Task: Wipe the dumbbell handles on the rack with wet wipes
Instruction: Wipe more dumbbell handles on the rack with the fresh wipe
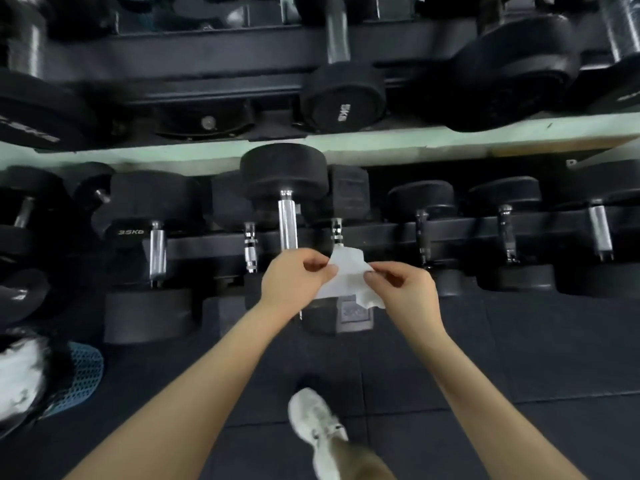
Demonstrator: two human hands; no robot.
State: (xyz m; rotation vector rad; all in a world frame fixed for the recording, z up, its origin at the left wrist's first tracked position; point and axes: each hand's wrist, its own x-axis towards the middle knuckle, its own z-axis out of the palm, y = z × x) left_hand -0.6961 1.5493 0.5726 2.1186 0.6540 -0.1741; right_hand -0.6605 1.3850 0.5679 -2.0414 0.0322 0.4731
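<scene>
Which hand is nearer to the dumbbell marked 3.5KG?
Left. The left hand is to the right of the 3.5KG dumbbell; the right hand is farther right, beyond the wipe both pinch.

Glossy chrome handle (288, 220), matt black rubber floor (519, 341), crumpled wipe (348, 275)

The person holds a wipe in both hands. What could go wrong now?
1. The left hand and right hand only pinch the wipe by its edges, so it may tear or drop to the floor.
2. The handles sit close together, so knuckles might knock a neighbouring one while wiping.
</scene>
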